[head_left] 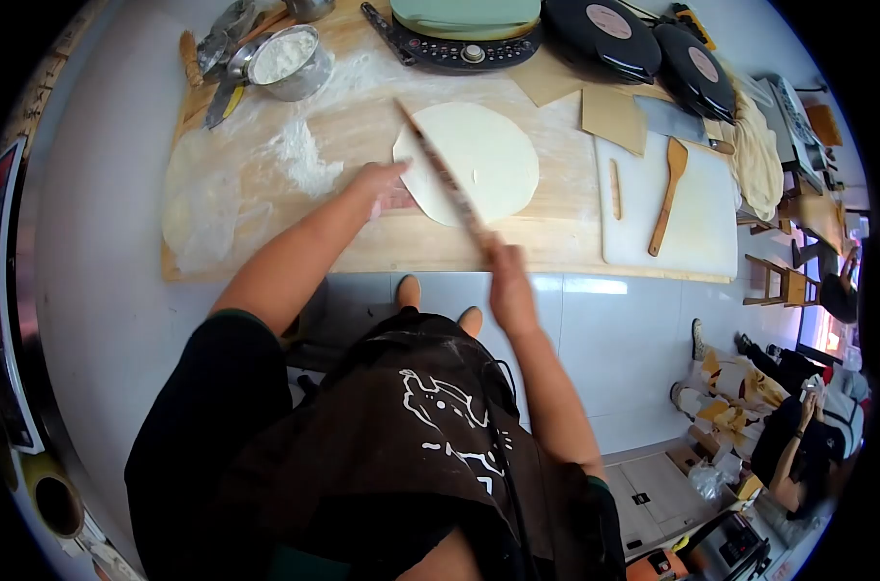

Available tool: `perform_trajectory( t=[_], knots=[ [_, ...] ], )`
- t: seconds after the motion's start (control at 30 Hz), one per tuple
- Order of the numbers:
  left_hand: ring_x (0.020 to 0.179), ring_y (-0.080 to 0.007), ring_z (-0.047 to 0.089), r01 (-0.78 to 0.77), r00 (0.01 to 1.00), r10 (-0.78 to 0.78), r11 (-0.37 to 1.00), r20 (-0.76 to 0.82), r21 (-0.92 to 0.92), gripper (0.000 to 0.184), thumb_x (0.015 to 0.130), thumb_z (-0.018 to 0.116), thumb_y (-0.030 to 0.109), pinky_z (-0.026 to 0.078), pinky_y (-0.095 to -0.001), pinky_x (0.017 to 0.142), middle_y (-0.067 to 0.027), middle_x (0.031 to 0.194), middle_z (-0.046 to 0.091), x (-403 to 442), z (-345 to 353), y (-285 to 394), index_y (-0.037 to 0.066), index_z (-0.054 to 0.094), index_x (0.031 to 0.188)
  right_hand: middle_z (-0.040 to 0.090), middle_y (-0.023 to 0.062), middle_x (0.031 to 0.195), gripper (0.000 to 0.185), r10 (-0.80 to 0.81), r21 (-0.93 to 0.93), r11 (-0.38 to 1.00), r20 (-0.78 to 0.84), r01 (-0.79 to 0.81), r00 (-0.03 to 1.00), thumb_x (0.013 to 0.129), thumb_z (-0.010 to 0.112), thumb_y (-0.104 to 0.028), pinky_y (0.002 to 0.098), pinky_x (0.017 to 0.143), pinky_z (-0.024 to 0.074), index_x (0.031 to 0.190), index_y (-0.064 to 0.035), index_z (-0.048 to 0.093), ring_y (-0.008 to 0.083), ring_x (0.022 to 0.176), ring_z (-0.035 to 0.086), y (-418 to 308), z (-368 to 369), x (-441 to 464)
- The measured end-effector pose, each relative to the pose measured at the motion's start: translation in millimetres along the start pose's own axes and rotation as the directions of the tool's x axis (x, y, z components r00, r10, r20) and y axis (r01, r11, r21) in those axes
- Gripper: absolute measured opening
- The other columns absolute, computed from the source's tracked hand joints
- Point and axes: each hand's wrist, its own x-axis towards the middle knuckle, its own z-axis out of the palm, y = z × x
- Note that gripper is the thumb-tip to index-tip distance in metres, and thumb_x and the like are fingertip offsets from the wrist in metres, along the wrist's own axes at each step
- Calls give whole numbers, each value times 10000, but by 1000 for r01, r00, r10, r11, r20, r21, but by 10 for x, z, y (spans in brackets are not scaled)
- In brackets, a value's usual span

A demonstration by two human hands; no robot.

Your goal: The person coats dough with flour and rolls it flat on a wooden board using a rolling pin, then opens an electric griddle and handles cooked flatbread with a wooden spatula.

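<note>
A thin round dough sheet (498,160) lies on the floured wooden board (566,218). My left hand (386,189) is at its left edge, with the thumb on top and the other fingers partly hidden at or under the rim. My right hand (509,286) is closed round the near end of a slim rolling pin (442,172). The pin slants over the left part of the dough, its far tip pointing away and to the left. It is slightly blurred, and I cannot tell whether it presses on the dough.
A metal bowl of flour (290,63) stands at the back left, near loose flour (309,160). Behind the dough is an electric griddle (469,44). On the right lie a white cutting board (633,232), a wooden spatula (669,194) and a knife (672,118). Another person (798,445) is at far right.
</note>
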Motion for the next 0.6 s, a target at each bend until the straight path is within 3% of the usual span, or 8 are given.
perform_trajectory(
  t=[0.03,0.1,0.17,0.2,0.27,0.33,0.4,0.6],
  knots=[
    [909,-273,716,-17,1000,17,1000,10,2,381,1041,583,299,617,-407,791,-195,1077,711,-28,150,116,-53,626,1181,586,182,1153,574,119,-118,986,37,-114,992,910,489,67,438,764,547,1463,-85,499,373,914,616,95,-371,103],
    [894,-265,719,-48,998,47,999,39,7,355,1038,589,270,623,-405,762,-206,1062,707,-82,475,317,-60,626,1165,608,129,1131,536,130,-279,952,-4,-126,992,918,497,54,440,773,550,1423,-114,563,352,959,633,360,-898,144],
    [947,-275,713,-242,969,245,967,29,-74,334,1045,567,258,607,-452,826,-167,1050,715,-39,843,558,-35,617,1197,615,114,1121,523,116,-286,953,41,-100,992,924,502,45,430,771,551,1405,-140,592,344,952,640,355,-1147,18],
    [1080,-296,668,-515,857,501,816,121,262,365,1045,560,283,548,-496,934,-164,1158,691,176,1021,532,-3,595,1269,619,106,1116,518,106,-291,953,66,-83,992,927,504,41,425,769,552,1396,-154,606,341,949,643,352,-1236,-46],
    [1295,-320,550,-740,546,699,144,461,657,439,1040,550,331,421,-547,1097,-152,1353,607,269,1178,329,58,544,1384,623,112,1118,537,96,-311,948,77,-67,992,931,508,36,415,775,554,1413,-183,599,335,942,646,365,-1343,-185],
    [1457,-324,402,-561,326,522,-564,788,606,515,1030,544,376,282,-561,1205,-134,1527,489,20,1219,43,118,489,1472,627,118,1119,547,60,-319,947,103,-24,993,934,516,30,406,777,556,1426,-197,594,334,938,649,326,-1434,-360],
    [1533,-321,265,-604,473,348,-540,809,586,598,1009,559,397,199,-539,1247,-126,1652,302,-375,965,39,162,416,1540,637,127,1120,546,75,-315,949,166,-19,983,934,527,29,406,779,558,1428,-192,596,335,947,656,178,-1506,-614],
    [1515,-360,292,-681,476,282,-482,833,551,600,997,579,370,215,-551,1242,-133,1639,327,-958,137,-188,211,408,1551,613,149,1089,603,171,-47,985,384,-165,907,930,529,49,443,785,548,1483,-193,525,387,917,650,-186,-1451,-1101]
  ],
)
